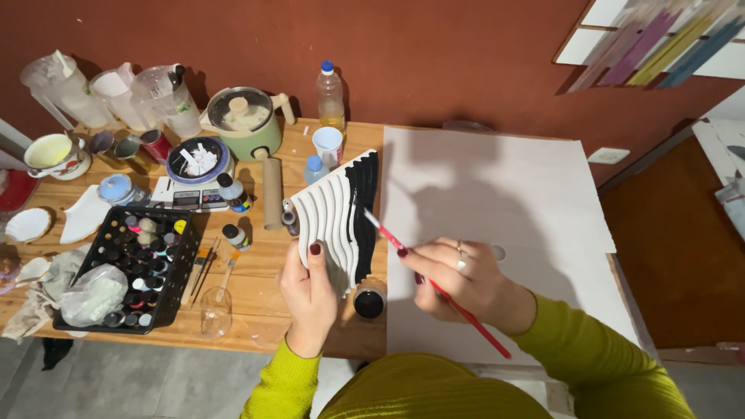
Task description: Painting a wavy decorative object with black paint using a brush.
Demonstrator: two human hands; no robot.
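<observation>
My left hand (pixel 309 293) grips the lower edge of a white ribbed wavy plaque (pixel 330 216), held upright over the wooden table (pixel 256 299). The plaque's right side is painted black. My right hand (pixel 458 278) pinches a thin red-handled paintbrush (pixel 434 283), whose tip touches the black part of the plaque. Just below the plaque stands an open jar of black paint (pixel 369 301).
A large white sheet (pixel 504 194) covers the table's right half. On the left stand a black crate of small paint bottles (pixel 140 268), a scale with a bowl (pixel 195 174), a green pot (pixel 244 124), measuring jugs (pixel 116 97), a plastic bottle (pixel 330 97), a cup (pixel 327 143) and spare brushes (pixel 209 268).
</observation>
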